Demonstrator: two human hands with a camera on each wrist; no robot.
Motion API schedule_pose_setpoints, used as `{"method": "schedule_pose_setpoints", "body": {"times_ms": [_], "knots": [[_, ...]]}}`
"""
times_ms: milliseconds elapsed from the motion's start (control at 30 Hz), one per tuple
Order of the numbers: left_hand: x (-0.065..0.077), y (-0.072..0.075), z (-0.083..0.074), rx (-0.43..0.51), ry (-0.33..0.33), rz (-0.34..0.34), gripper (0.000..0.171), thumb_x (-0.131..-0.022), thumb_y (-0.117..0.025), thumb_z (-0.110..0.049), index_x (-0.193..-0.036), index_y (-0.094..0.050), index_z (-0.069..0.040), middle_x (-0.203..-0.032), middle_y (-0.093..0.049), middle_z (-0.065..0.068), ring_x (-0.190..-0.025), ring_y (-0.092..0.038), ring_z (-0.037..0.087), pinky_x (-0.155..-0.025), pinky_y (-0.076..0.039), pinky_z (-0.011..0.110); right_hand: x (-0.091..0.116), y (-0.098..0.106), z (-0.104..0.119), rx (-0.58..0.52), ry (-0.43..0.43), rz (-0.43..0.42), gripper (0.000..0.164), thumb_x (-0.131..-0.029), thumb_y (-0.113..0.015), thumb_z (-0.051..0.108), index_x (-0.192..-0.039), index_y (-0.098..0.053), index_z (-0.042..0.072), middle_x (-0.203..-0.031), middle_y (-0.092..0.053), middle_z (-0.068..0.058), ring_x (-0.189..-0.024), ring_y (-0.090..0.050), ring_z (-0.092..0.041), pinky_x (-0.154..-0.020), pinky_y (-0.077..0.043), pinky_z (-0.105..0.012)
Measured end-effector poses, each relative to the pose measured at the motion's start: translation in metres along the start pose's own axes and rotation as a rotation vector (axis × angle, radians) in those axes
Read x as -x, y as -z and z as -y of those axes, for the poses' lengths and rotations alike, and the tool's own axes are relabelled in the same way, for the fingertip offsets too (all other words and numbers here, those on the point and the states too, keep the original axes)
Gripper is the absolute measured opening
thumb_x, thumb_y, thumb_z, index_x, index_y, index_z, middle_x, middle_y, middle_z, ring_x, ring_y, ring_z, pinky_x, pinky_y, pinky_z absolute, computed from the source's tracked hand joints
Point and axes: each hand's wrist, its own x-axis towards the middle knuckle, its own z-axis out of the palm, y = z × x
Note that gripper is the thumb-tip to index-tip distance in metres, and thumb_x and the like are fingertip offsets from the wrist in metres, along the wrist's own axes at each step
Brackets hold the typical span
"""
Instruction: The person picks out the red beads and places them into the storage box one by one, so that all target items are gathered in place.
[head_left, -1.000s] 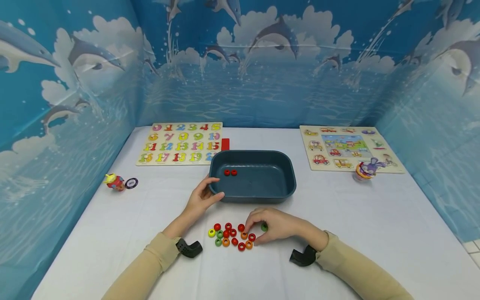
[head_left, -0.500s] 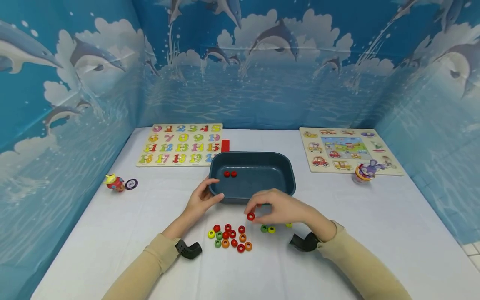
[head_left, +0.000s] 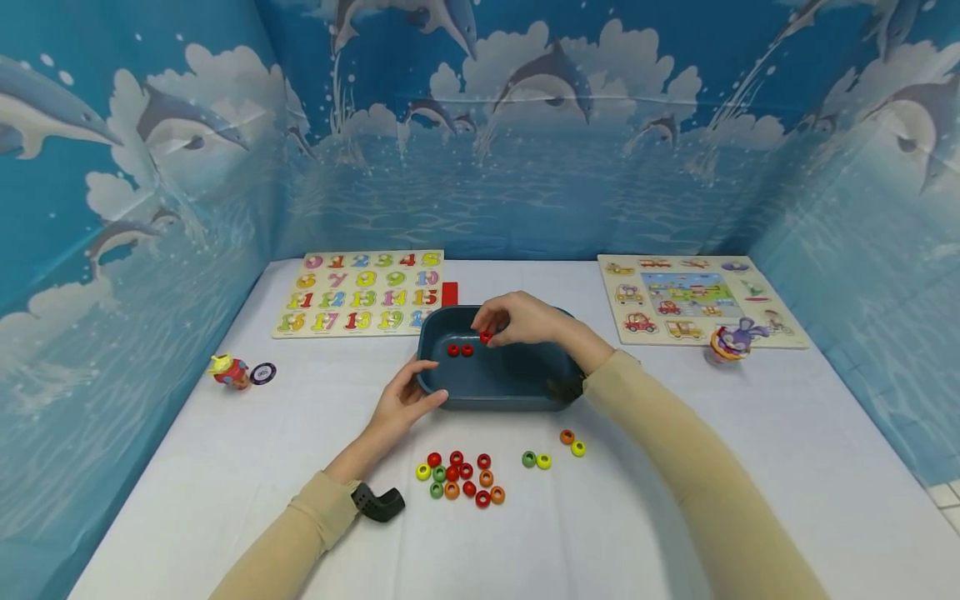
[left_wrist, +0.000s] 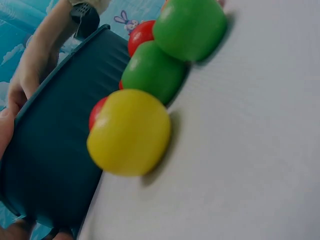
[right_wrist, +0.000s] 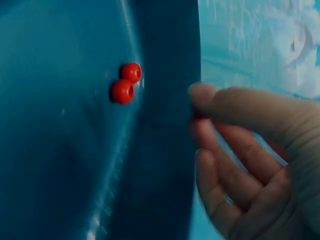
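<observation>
My right hand [head_left: 523,320] pinches a red bead [head_left: 486,337] between thumb and fingertips, over the inside of a dark blue-green plastic bin [head_left: 510,379]. In the right wrist view the fingers mostly hide this bead. A pair of red beads [right_wrist: 127,82] rests side by side on the bin floor. With thumb and fingers spread around the bin's left front corner, my left hand [head_left: 397,404] holds it. In front of the bin lies a cluster of red, orange, green and yellow beads [head_left: 452,473]. A yellow bead [left_wrist: 129,132] looms large in the left wrist view.
Right of the cluster lie a green bead [head_left: 528,459], an orange bead [head_left: 567,437] and two yellow ones. A number board [head_left: 360,292] stands back left, a vehicle puzzle [head_left: 697,300] back right. Small toys sit at both sides, including a purple rabbit figure [head_left: 731,340].
My right hand picked a red bead from the cluster's right side and carried it up and away from me, over the bin. My left hand has stayed at the bin's corner.
</observation>
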Motion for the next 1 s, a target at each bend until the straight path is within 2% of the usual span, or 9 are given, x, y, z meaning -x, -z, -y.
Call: {"method": "schedule_pose_setpoints", "body": {"times_ms": [133, 300, 600, 833, 1000], "knots": [[0.000, 0.000, 0.001, -0.006, 0.002, 0.002, 0.051, -0.081, -0.066, -0.019, -0.125, -0.044, -0.004, -0.146, -0.012, 0.011, -0.129, -0.026, 0.025, -0.100, -0.028, 0.036, -0.016, -0.003, -0.015, -0.040, -0.073, 0.032, 0.032, -0.075, -0.070, 0.003, -0.106, -0.061, 0.000, -0.091, -0.062, -0.003, -0.083, -0.058, -0.014, -0.072, -0.050, -0.026], [0.001, 0.000, 0.001, -0.004, -0.001, 0.006, 0.052, -0.082, -0.066, -0.018, -0.126, -0.043, -0.002, -0.146, -0.012, 0.012, -0.129, -0.026, 0.026, -0.101, -0.028, 0.036, -0.027, -0.010, -0.025, -0.053, -0.100, 0.068, 0.031, -0.075, -0.069, 0.001, -0.105, -0.061, 0.000, -0.090, -0.062, -0.004, -0.081, -0.059, -0.015, -0.071, -0.051, -0.027], [0.002, -0.002, 0.000, 0.026, -0.013, -0.008, 0.046, -0.082, -0.066, -0.015, -0.121, -0.046, -0.001, -0.146, -0.012, 0.012, -0.128, -0.027, 0.025, -0.101, -0.028, 0.035, -0.035, -0.026, -0.038, 0.061, -0.216, 0.097, 0.027, -0.072, -0.075, 0.013, -0.097, -0.064, 0.013, -0.086, -0.061, 0.001, -0.077, -0.056, -0.013, -0.067, -0.049, -0.025], [0.004, -0.003, -0.001, 0.009, -0.065, -0.031, 0.041, -0.081, -0.066, -0.011, -0.116, -0.048, 0.003, -0.145, -0.016, 0.016, -0.127, -0.029, 0.028, -0.101, -0.027, 0.042, -0.036, -0.030, -0.038, 0.148, -0.194, 0.086, 0.028, -0.071, -0.076, 0.016, -0.096, -0.063, 0.014, -0.085, -0.061, 0.002, -0.074, -0.057, -0.012, -0.066, -0.049, -0.024], [0.003, -0.004, -0.001, 0.028, -0.123, -0.018, 0.038, -0.082, -0.063, -0.006, -0.114, -0.047, 0.008, -0.146, -0.010, 0.019, -0.130, -0.017, 0.034, -0.102, -0.022, 0.049, -0.034, -0.025, -0.030, 0.164, -0.194, 0.105, 0.034, -0.071, -0.076, 0.017, -0.102, -0.062, 0.013, -0.091, -0.061, 0.001, -0.076, -0.057, -0.011, -0.068, -0.049, -0.023]]}}
